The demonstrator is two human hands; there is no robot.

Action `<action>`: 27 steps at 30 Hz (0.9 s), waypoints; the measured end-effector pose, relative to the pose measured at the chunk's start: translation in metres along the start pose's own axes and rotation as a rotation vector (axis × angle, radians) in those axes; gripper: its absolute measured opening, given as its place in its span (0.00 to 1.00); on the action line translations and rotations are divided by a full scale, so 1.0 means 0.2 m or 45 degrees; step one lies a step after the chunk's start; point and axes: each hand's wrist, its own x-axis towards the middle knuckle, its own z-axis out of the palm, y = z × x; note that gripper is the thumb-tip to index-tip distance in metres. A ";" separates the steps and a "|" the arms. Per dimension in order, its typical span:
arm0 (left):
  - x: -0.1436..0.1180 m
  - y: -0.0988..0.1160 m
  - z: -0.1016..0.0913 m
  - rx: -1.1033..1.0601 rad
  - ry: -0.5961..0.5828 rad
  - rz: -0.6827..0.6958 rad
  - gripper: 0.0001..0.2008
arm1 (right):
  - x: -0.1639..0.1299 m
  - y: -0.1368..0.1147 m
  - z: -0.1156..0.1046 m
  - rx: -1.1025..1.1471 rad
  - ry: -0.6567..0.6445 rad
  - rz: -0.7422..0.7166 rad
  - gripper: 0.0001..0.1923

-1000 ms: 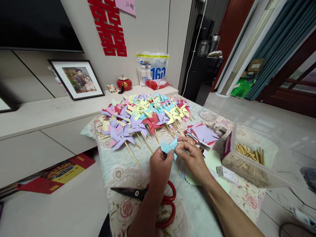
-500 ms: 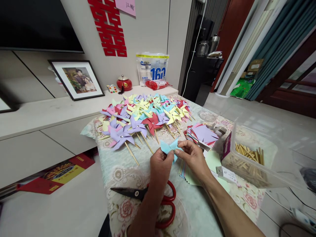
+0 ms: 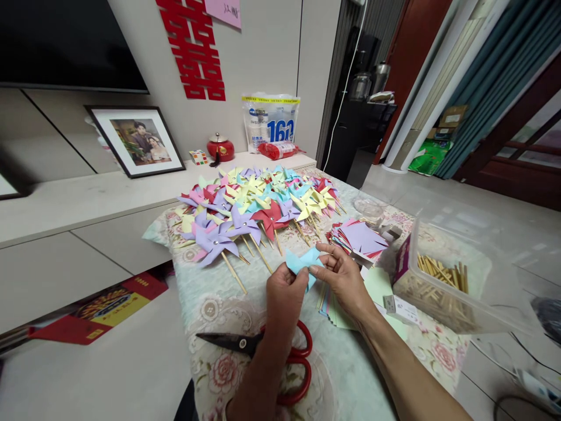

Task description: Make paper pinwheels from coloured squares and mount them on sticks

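**A:** So where are you with these? Looks like you've got a blue paper square (image 3: 301, 261) pinched between both hands, held just above the tablecloth (image 3: 210, 292). Your left hand (image 3: 284, 295) has thumb and fingers closed narrow on the near edge, and your right hand (image 3: 346, 278) is gripping the other side, fingertips bending a corner in toward the middle. Some flaps are folded in already, so I'd call this one half shaped. No stick on it, and I can't make out a pin.

**B:** Agreed, and honestly you're well into the batch. That big heap of finished pinwheels (image 3: 258, 202) at the far end of the table is purple, yellow, red, blue, pink, all on sticks and overlapping each other. Way too tangled to count.

**A:** There's plenty left though. The stack of cut paper (image 3: 357, 237) just beyond your right hand isn't small, and there are more pale sheets (image 3: 377, 286) lying under your right wrist. The clear plastic box (image 3: 438, 292) on your right has a good layer of wooden sticks (image 3: 442, 270) in it.

**B:** The scissors (image 3: 258, 345) are lying by your left forearm, untouched, blades closed as far as I can tell. My guess is the cutting is mostly done and what's left is folding, pinning and mounting.
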 end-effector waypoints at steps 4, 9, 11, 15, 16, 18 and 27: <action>0.00 0.00 0.00 0.020 0.010 0.008 0.07 | -0.01 0.00 0.00 -0.026 0.025 -0.019 0.35; -0.01 -0.01 0.00 0.028 0.065 0.030 0.09 | -0.02 0.00 0.01 -0.025 0.031 -0.015 0.44; -0.01 -0.01 0.00 0.032 0.056 0.039 0.08 | -0.03 -0.01 0.02 -0.029 0.027 -0.024 0.46; 0.00 0.00 -0.01 0.073 0.024 0.045 0.06 | -0.03 -0.02 0.02 -0.052 -0.003 -0.045 0.48; 0.00 0.00 -0.01 0.084 0.026 0.051 0.05 | -0.03 -0.02 0.02 -0.058 -0.009 -0.051 0.48; 0.00 0.00 -0.01 0.107 0.032 0.065 0.05 | -0.04 -0.02 0.02 -0.068 -0.019 -0.065 0.49; -0.01 -0.01 0.00 0.163 0.032 0.089 0.06 | -0.03 -0.01 0.02 -0.111 0.004 -0.100 0.48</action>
